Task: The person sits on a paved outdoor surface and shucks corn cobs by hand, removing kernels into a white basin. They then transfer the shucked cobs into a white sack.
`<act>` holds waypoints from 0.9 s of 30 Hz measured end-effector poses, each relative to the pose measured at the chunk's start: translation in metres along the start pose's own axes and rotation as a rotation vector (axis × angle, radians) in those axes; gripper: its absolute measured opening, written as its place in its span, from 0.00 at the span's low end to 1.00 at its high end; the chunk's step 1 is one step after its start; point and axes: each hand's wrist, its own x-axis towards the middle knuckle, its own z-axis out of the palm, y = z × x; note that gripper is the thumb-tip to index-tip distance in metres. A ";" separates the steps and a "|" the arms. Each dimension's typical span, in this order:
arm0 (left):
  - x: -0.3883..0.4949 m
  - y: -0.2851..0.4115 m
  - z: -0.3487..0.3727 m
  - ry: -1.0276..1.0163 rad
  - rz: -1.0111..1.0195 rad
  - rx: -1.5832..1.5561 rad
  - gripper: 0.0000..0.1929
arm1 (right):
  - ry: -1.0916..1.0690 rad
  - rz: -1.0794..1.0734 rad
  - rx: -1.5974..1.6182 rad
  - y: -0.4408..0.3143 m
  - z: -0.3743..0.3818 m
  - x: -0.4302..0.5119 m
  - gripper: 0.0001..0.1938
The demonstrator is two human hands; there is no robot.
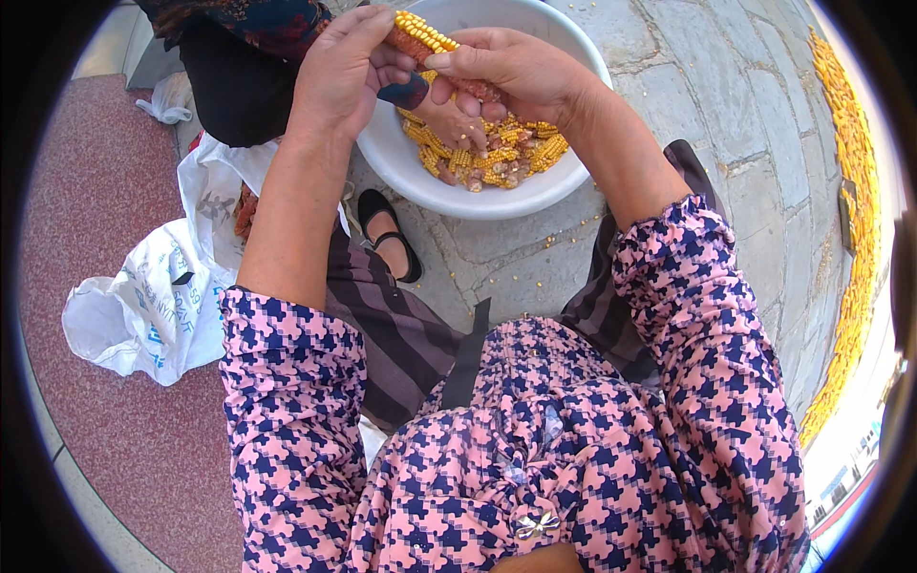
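Note:
Between my two hands is a partly shelled corn cob (414, 44), held up over a white plastic basin (473, 204). Yellow kernels still line its upper side, while the lower side shows bare reddish cob. My left hand (351, 61) grips the far-left end. Farther right, my right hand (501, 68) holds the other end, its thumb pressed by the edge of the kernels. Below them, yellow corn pieces (512, 147) and loose kernels lie in the basin. Another person's hand (455, 125) reaches among these pieces, partly hidden under my hands.
A white woven sack (168, 301) with printed writing lies to my left, reddish cobs (246, 213) in its mouth. The other person's black-shod foot (390, 236) stands near the basin. Scattered kernels dot the stone paving (716, 107). A long band of corn (856, 179) curves along the right.

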 end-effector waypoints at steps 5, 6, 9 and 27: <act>-0.001 -0.005 0.001 -0.049 0.031 0.037 0.09 | 0.052 0.011 -0.042 0.004 0.003 0.000 0.15; -0.001 -0.005 0.003 -0.034 0.031 0.055 0.09 | 0.058 0.034 -0.032 0.008 0.005 0.001 0.16; -0.001 -0.004 0.012 0.005 0.026 0.093 0.09 | 0.123 0.045 -0.082 0.005 0.010 0.000 0.16; -0.002 -0.008 0.015 0.018 0.022 0.062 0.10 | 0.261 -0.015 -0.159 0.006 0.018 0.001 0.15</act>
